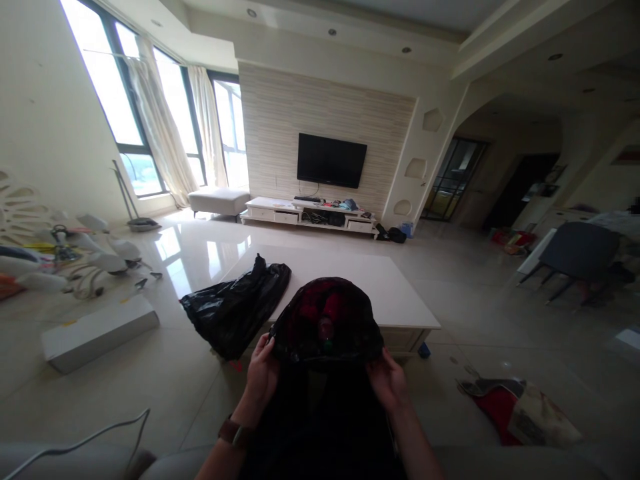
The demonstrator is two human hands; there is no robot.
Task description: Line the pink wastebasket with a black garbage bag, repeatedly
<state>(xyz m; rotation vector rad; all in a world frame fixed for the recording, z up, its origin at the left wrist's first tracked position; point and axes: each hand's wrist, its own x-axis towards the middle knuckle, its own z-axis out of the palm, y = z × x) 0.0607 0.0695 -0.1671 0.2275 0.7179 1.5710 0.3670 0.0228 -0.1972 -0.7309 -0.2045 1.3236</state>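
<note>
Head view: Holding black bag (357, 313) open at near edge of surface (395, 290), pinched at opposite sides of the rim with fingers (265, 343) of left hand (263, 373) and right hand (389, 381). By appearance, partly filled, with bottle-like item (326, 328) inside; not yet closed. At left edge, note second bag (237, 297).

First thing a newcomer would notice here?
Probably the open black bag front and centre, its rim held by the left hand and right hand, with what looks like a green-capped bottle inside. Next, a second black bag at the white table's left side, then the dark TV on the far wall.
</note>
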